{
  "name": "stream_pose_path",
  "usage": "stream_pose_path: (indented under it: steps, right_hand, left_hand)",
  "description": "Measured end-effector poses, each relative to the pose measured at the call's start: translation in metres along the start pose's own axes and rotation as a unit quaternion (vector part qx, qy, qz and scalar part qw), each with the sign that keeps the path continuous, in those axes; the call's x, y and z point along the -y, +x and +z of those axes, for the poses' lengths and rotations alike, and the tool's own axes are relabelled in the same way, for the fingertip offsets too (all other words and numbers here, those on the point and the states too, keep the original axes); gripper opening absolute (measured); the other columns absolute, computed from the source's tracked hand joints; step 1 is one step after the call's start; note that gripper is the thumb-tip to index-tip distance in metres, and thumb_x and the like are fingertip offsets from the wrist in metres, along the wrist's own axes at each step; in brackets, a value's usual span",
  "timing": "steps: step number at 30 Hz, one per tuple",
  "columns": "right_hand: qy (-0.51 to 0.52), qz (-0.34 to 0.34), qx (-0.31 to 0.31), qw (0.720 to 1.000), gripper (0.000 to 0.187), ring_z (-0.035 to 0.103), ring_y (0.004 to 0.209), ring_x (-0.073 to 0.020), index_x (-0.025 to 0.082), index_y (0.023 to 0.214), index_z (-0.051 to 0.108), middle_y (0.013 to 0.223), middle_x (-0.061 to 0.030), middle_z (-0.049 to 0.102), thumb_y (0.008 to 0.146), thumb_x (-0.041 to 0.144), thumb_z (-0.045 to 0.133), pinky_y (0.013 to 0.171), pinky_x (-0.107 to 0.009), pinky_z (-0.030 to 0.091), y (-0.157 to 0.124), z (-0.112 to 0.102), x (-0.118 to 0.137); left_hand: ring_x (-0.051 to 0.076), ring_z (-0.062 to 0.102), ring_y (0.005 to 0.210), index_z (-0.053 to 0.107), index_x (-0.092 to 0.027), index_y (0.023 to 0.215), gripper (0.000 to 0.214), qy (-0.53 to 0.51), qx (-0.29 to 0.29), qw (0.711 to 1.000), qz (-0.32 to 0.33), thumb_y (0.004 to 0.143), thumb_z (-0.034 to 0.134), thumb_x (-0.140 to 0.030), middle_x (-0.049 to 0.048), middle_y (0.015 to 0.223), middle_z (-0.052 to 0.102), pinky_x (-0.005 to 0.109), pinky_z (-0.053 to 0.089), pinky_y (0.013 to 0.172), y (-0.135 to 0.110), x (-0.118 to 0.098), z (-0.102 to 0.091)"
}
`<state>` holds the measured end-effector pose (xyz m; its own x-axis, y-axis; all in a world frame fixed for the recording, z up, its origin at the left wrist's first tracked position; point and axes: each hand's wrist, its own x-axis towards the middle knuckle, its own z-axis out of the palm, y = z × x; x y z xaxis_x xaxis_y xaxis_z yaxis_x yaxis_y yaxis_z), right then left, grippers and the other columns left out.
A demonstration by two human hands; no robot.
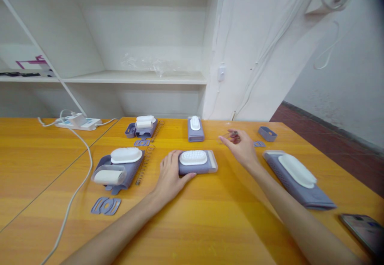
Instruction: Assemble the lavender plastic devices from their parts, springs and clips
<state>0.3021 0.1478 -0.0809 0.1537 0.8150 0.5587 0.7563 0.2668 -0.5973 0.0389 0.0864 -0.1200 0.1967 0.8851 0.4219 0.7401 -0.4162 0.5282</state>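
My left hand (pixel 170 173) grips the left end of a grey-purple plastic case (pixel 192 169), with the thumb along its near side. On that case lies a white oval brush head (pixel 193 157), nubs upward; a clear part shows at its right end. To the right, my right hand (pixel 242 148) is raised above the table, its fingers closed around a thin coil spring (pixel 227 135), partly hidden by them. Beyond it lie a small grey-purple end cap (pixel 267 133) and a flat cut-out piece (pixel 259 144). Another case (pixel 295 189) with a white brush head (pixel 297 170) rests beside my right forearm.
At left, a case with parts (pixel 132 171) and a long spring (pixel 144 167) lie near a flat piece (pixel 106 205). Further back are another parts group (pixel 146 131) and a case (pixel 196 135). A power strip (pixel 78 122), white cable (pixel 75 189) and phone (pixel 363 229) share the table (pixel 192 233).
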Motion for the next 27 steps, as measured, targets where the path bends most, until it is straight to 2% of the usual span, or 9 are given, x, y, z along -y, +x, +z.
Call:
stream_pose_path:
  steps: [3, 5, 9, 11, 14, 16, 18, 21, 27]
  right_hand:
    - [0.044, -0.058, -0.004, 0.997, 0.028, 0.057, 0.072, -0.0170, 0.017, 0.095, 0.061, 0.084, -0.0056, 0.060, 0.083, 0.041, 0.055, 0.069, -0.031, 0.047, -0.009, -0.015, 0.029]
    - [0.022, -0.073, -0.041, 0.996, 0.024, 0.057, 0.078, -0.0188, 0.018, 0.087, 0.060, 0.087, -0.0074, 0.059, 0.087, 0.039, 0.049, 0.075, -0.032, 0.047, -0.010, -0.023, 0.041]
    - [-0.077, -0.033, -0.082, 0.993, 0.028, 0.056, 0.090, -0.0223, 0.017, 0.097, 0.055, 0.093, -0.0111, 0.058, 0.093, 0.035, 0.035, 0.081, -0.035, 0.044, 0.003, -0.026, 0.032]
    - [-0.161, 0.017, -0.034, 0.986, 0.034, 0.058, 0.090, -0.0243, 0.016, 0.107, 0.054, 0.098, -0.0137, 0.059, 0.093, 0.037, 0.031, 0.078, -0.037, 0.044, 0.013, -0.022, 0.012]
    - [-0.297, 0.137, 0.084, 0.941, 0.043, 0.061, 0.089, -0.0295, 0.014, 0.116, 0.054, 0.101, -0.0198, 0.061, 0.092, 0.041, 0.032, 0.075, -0.042, 0.044, 0.023, -0.014, -0.021]
    - [-0.336, 0.195, 0.162, 0.907, 0.044, 0.063, 0.089, -0.0315, 0.011, 0.116, 0.055, 0.098, -0.0224, 0.063, 0.089, 0.041, 0.038, 0.073, -0.043, 0.045, 0.023, -0.009, -0.036]
    - [-0.343, 0.212, 0.203, 0.892, 0.043, 0.064, 0.088, -0.0320, 0.010, 0.113, 0.057, 0.095, -0.0228, 0.065, 0.085, 0.039, 0.043, 0.072, -0.042, 0.046, 0.018, -0.006, -0.039]
    - [-0.336, 0.170, 0.230, 0.897, 0.040, 0.065, 0.086, -0.0317, 0.012, 0.108, 0.059, 0.092, -0.0214, 0.067, 0.084, 0.038, 0.042, 0.068, -0.040, 0.046, -0.004, -0.004, -0.020]
    - [-0.254, 0.047, 0.313, 0.914, 0.036, 0.065, 0.076, -0.0293, 0.016, 0.112, 0.057, 0.089, -0.0172, 0.068, 0.082, 0.027, 0.041, 0.062, -0.036, 0.044, -0.074, -0.007, 0.056]
  left_hand:
    - [0.028, 0.046, 0.114, 0.037, -0.020, 0.125, 0.065, 0.012, -0.015, 1.000, -0.001, 0.072, 0.067, -0.042, 0.0103, 0.124, 0.047, 0.046, 0.037, 0.096, 0.011, 0.010, 0.003]
    - [0.028, 0.046, 0.114, 0.037, -0.020, 0.125, 0.064, 0.014, -0.027, 1.000, -0.003, 0.073, 0.067, -0.042, 0.0108, 0.123, 0.047, 0.045, 0.037, 0.096, 0.016, 0.015, 0.004]
    - [0.028, 0.046, 0.115, 0.036, -0.020, 0.126, 0.062, 0.014, -0.035, 0.999, 0.002, 0.075, 0.065, -0.039, 0.0110, 0.124, 0.047, 0.045, 0.037, 0.097, 0.017, 0.018, 0.005]
    - [0.028, 0.046, 0.115, 0.036, -0.020, 0.127, 0.062, 0.017, -0.033, 0.999, 0.001, 0.075, 0.064, -0.040, 0.0112, 0.125, 0.046, 0.045, 0.037, 0.097, 0.016, 0.017, 0.005]
    - [0.028, 0.046, 0.115, 0.035, -0.019, 0.127, 0.063, 0.020, -0.032, 0.999, -0.002, 0.075, 0.064, -0.040, 0.0115, 0.126, 0.046, 0.046, 0.037, 0.097, 0.015, 0.017, 0.005]
    - [0.029, 0.045, 0.116, 0.034, -0.020, 0.128, 0.063, 0.019, -0.031, 0.999, -0.002, 0.075, 0.064, -0.040, 0.0114, 0.126, 0.046, 0.046, 0.036, 0.097, 0.016, 0.017, 0.005]
    - [0.029, 0.045, 0.118, 0.034, -0.020, 0.128, 0.063, 0.016, -0.032, 0.999, 0.000, 0.076, 0.064, -0.039, 0.0113, 0.127, 0.046, 0.047, 0.035, 0.098, 0.017, 0.019, 0.006]
    - [0.029, 0.041, 0.123, 0.032, -0.021, 0.130, 0.064, 0.013, -0.032, 0.999, 0.000, 0.077, 0.063, -0.037, 0.0123, 0.130, 0.045, 0.048, 0.032, 0.100, 0.017, 0.021, 0.008]
    - [0.029, 0.039, 0.125, 0.030, -0.020, 0.132, 0.064, 0.006, -0.035, 0.999, -0.004, 0.079, 0.061, -0.036, 0.0143, 0.133, 0.042, 0.049, 0.030, 0.102, 0.017, 0.023, 0.009]
